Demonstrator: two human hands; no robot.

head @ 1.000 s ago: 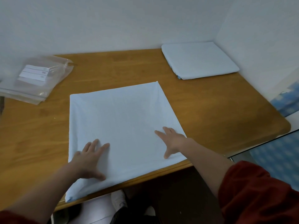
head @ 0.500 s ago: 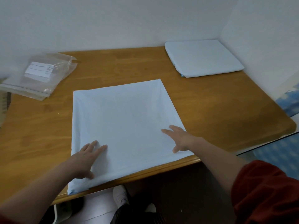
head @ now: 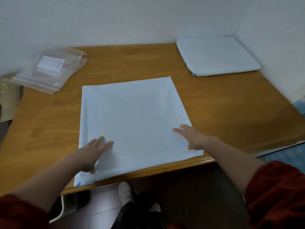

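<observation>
Beneath left hand [head: 92,152] and right hand [head: 193,138], both pressed flat, blue cloth [head: 132,116] lay smooth. Right hand had slid outward; flattening seemingly almost done.

Plain, home-like room corner: wooden table [head: 214,113], bare white walls [head: 132,22], tiled floor [head: 102,204].

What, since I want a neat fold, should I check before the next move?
1. Pale blue square cloth spread flat on brown wooden table: ok.
2. Left hand pressing flat near its left corner: ok.
3. Right hand flat at its right edge: ok.
4. Near left corner inside table's front rim: not ok, laps it.
5. Folded pale blue stack and clear plastic bags apart from cloth: ok.
</observation>
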